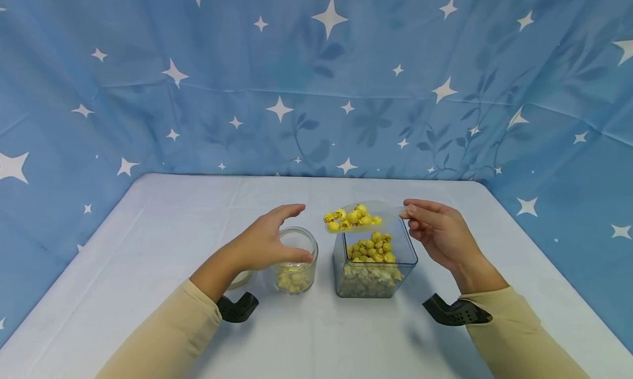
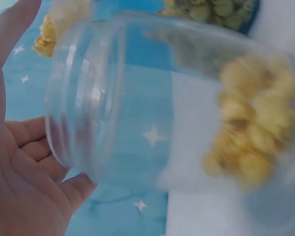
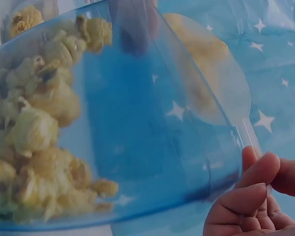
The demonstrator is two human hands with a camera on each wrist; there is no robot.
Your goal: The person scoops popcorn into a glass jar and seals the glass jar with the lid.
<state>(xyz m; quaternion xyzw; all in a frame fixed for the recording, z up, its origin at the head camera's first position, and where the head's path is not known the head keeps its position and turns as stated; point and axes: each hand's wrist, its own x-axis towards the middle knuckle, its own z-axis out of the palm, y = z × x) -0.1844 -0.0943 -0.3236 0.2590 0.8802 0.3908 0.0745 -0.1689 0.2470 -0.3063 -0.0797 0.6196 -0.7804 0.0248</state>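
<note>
A clear scoop (image 3: 238, 83) heaped with yellow popcorn (image 1: 353, 218) hangs level over the far left part of a square see-through tub (image 1: 340, 280). My right hand (image 1: 440, 233) pinches the scoop's handle between thumb and fingers, by the tub's right rim. More popcorn (image 3: 44, 128) partly fills the tub. To its left stands a round glass jar (image 2: 147, 147), uncovered, with some popcorn (image 2: 255, 118) at its bottom. My left hand (image 1: 267, 239) is spread in a wide C about the jar's mouth. Its thumb stands apart from the glass; whether the fingers touch it I cannot tell.
A round pale lid (image 1: 240, 280) lies on the white-covered table (image 1: 163, 247), left of the jar and partly hidden by my left wrist. Behind the table hangs a blue curtain (image 1: 237, 77) with white stars. A black wrist camera (image 1: 455, 311) sits below each hand.
</note>
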